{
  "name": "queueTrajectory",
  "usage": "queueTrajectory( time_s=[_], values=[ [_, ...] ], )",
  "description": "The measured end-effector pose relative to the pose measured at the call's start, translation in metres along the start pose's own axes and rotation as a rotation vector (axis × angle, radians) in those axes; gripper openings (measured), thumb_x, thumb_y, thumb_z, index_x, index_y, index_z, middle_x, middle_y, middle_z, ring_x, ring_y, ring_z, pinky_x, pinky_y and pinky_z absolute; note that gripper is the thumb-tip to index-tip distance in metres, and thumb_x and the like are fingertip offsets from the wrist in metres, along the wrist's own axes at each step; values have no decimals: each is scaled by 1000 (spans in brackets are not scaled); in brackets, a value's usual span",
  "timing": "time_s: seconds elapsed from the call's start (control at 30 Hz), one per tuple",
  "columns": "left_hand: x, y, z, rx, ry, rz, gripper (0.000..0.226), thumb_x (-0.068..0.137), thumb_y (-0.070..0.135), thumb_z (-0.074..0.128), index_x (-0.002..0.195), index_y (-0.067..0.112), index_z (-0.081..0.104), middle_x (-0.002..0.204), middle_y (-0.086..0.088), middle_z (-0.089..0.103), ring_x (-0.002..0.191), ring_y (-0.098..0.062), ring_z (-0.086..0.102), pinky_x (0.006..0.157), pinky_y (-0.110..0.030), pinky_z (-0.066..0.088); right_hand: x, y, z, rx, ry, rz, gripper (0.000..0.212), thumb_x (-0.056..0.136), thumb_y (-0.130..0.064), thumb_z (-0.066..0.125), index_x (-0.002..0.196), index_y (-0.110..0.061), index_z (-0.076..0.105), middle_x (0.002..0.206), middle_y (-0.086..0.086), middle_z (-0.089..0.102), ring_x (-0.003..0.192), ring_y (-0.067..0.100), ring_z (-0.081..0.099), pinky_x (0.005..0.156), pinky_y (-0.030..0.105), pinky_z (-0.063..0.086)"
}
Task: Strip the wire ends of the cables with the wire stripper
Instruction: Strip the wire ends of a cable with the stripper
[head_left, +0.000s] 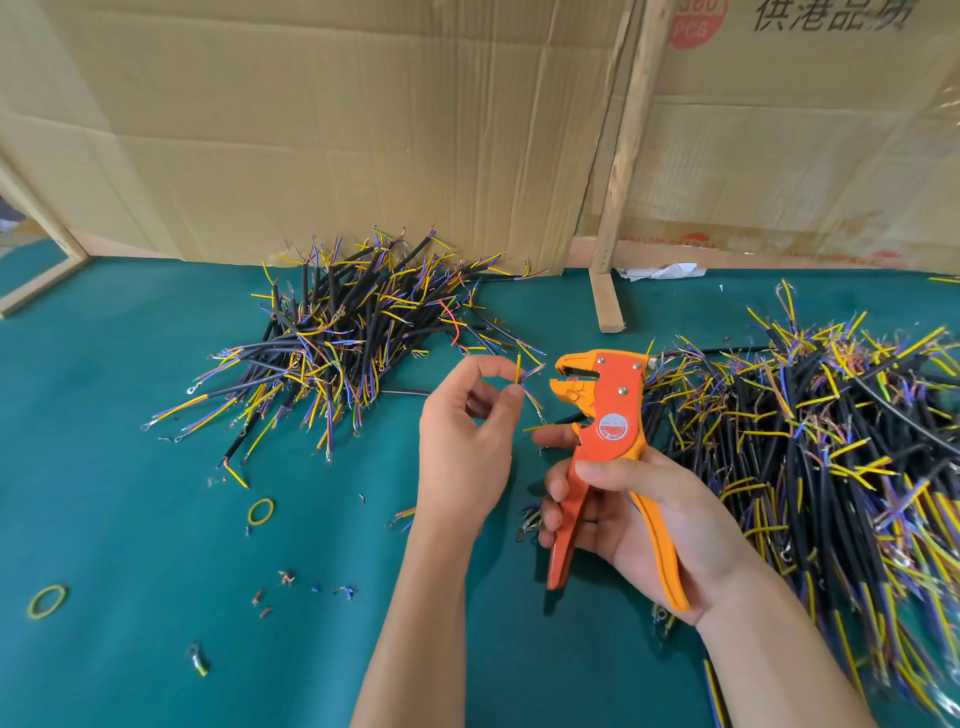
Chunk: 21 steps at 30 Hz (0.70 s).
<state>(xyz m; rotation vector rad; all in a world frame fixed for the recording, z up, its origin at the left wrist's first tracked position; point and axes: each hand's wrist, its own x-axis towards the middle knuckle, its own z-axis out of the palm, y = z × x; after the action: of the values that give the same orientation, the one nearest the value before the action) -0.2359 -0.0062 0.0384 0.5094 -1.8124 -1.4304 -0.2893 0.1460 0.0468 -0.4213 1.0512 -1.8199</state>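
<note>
On the green table (130, 415), a pile of black cables with yellow and blue wire ends (337, 332) lies at eleven o'clock. The left hand (467, 436) pinches a yellow wire end (518, 368). Just beside it at three o'clock, the right hand (639, 519) grips the orange wire stripper (608, 415), whose jaws stand apart.

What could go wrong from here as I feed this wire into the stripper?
1. The left hand pinches the yellow wire very near its tip, close to the wire stripper and its open jaws, so a fingertip might get nipped.
2. Blue strands fan out beside the yellow one; two could enter the jaws together.
3. The right hand also pins the cable's black sheath against the tool, so the cable may slip.
</note>
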Motion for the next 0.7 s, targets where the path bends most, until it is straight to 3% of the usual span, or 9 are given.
queueTrajectory(
  time_s=[0.13, 0.27, 0.43, 0.53, 0.63, 0.7],
  values=[
    [0, 0, 1, 18, 2, -22, 21, 92, 12, 63, 87, 32, 63, 64, 11, 48, 69, -32, 49, 66, -54, 49, 0, -1, 0, -8, 0, 5, 54, 71, -16, 77, 122, 1, 68, 82, 20, 59, 71, 36, 60, 70, 48, 56],
    [1, 0, 1, -4, 22, -39, 22, 91, 12, 60, 85, 33, 61, 69, 5, 51, 71, -30, 49, 65, -43, 43, 0, -1, 0, -17, -4, 13, 53, 71, -16, 77, 121, 0, 69, 82, 20, 60, 70, 36, 61, 69, 47, 56],
    [2, -3, -2, 16, 162, -55, 22, 95, 7, 58, 88, 28, 61, 69, 12, 55, 70, -19, 49, 72, -55, 50, -1, -1, 0, -40, -35, 45, 53, 73, -15, 76, 123, -1, 68, 85, 22, 61, 72, 37, 62, 69, 47, 56],
    [3, -4, -2, 24, 202, -61, 17, 96, 8, 59, 89, 24, 63, 68, 16, 55, 68, -17, 49, 73, -53, 50, -1, 0, 0, -49, -56, 59, 54, 73, -15, 76, 123, 0, 67, 88, 25, 62, 73, 38, 62, 70, 48, 56],
    [2, -2, -1, 75, 184, -43, 14, 96, 11, 61, 90, 23, 65, 69, 14, 58, 67, -14, 51, 74, -45, 51, 0, 2, 1, -34, -65, 63, 53, 73, -14, 76, 124, 1, 66, 90, 27, 63, 73, 38, 63, 70, 49, 56],
    [0, -2, 0, 108, 175, -20, 13, 95, 10, 62, 90, 22, 66, 71, 12, 60, 68, -10, 51, 72, -31, 49, 1, 3, 3, -28, -58, 60, 54, 72, -14, 77, 123, 1, 66, 90, 27, 64, 73, 38, 63, 70, 48, 56]
  ],
)
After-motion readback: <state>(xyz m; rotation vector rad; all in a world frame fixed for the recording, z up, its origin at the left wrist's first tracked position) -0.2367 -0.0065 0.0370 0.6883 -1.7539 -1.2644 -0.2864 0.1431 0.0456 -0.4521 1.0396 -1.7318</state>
